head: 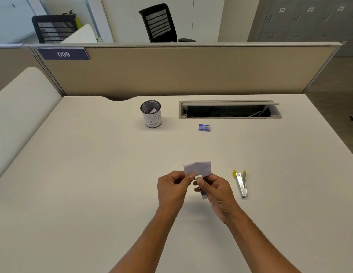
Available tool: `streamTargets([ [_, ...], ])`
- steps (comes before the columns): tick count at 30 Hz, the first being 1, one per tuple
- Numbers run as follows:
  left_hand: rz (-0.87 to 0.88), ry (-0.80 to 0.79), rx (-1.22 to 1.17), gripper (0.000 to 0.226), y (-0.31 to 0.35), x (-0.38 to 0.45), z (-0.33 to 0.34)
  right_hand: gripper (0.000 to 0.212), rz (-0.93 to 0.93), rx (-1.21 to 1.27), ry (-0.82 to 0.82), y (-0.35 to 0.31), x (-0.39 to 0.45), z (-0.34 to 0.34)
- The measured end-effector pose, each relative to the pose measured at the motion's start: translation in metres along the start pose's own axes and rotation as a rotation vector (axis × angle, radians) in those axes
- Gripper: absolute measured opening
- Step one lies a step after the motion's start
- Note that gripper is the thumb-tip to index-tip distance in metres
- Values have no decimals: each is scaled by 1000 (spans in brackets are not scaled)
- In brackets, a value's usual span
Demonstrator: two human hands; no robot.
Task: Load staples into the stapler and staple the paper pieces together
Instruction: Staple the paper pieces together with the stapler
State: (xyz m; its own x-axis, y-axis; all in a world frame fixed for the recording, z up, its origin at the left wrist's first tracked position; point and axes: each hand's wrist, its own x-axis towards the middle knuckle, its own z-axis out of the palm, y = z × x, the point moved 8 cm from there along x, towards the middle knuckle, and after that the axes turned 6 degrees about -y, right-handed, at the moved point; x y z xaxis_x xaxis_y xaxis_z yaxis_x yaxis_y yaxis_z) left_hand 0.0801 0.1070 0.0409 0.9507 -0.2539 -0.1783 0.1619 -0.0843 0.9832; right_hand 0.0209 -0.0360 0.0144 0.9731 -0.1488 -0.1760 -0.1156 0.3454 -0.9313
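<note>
Above the middle of the desk, I hold a small, pale lilac-white rectangle of paper (pixel 197 168) off the surface, its lower left corner pinched between the thumb and curled fingers of my left hand (pixel 171 189). My right hand (pixel 216 191) meets it from the other side, thumb and forefinger pinching a narrow white-and-grey paper strip (pixel 201 187) that runs down across the fingers, its top end touching the lower edge of the larger piece. Whether the two pieces overlap there I cannot tell.

Just right of my right hand, a slim silver metal stapler with yellow plastic ends (pixel 241 184) lies on the desk, apart from the hand, its length running toward me; I cannot tell whether it is opened or closed.

Well beyond the paper, a small blue cardboard box of staples (pixel 204 127) sits alone on the tabletop. To its left stands an upright black wire-mesh cup wrapped in white paper bearing hand-drawn letters (pixel 151 114), a scrap of white paper showing inside it. Behind the box, a grey cable hatch (pixel 229 109) is set into the cream-white desk (pixel 83 174), its lid raised. A beige partition panel (pixel 181 71) closes off the far edge, carrying a dark blue plate with white numerals (pixel 63 54).
</note>
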Motion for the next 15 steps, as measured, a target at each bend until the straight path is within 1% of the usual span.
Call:
streamTargets([
  [2, -11, -7, 9, 9, -1, 0, 1, 49, -1, -17, 13, 0, 1, 0],
  [5, -37, -19, 14, 10, -3, -1, 2, 62, -8, -55, 69, 1, 2, -3],
  [9, -81, -44, -37, 11, -6, -1, 3, 54, -37, -55, 82, -1, 1, -3],
  [12, -103, -66, -64, 13, -6, 0, 4, 65, -37, -42, 114, 0, 2, -4],
  [15, -135, -79, -99, 17, -9, 0, 5, 67, -19, -30, 132, 2, 2, -5],
])
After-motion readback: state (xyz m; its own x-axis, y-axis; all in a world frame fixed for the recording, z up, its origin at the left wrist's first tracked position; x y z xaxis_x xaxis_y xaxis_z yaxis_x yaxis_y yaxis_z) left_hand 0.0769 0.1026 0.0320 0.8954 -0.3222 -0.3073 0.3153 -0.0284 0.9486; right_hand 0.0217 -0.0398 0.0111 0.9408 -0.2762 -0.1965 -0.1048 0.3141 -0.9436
